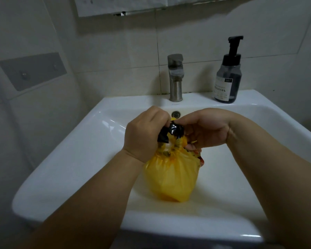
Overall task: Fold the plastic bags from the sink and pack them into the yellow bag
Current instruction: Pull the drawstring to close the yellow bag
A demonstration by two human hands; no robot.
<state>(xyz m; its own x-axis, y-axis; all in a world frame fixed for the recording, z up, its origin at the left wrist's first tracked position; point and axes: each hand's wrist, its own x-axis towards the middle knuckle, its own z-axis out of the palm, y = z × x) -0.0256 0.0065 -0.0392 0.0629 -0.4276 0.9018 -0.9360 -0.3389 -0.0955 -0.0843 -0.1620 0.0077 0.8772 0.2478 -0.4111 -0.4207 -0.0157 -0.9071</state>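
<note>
Head view: left hand (144, 133), right hand (205, 130), each grip pinching black bag (171, 132) atop yellow bag (171, 178).

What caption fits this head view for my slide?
The left hand and right hand tuck a black bag into the yellow bag in the sink.

white ceramic sink (61, 168), wall-mounted, rectangular basin. yellow bag (171, 180) stands in the basin directly below both hands, bottom apparently on the basin floor, gathered neck up between the left hand (144, 133) and right hand (206, 130). overflow hole (175, 114) in the back wall, just beyond the fingertips. on the back ledge: steel faucet (176, 78), upright, beyond the hands; dark soap pump bottle (227, 76), upright, beyond the right hand, well apart from it.
</note>
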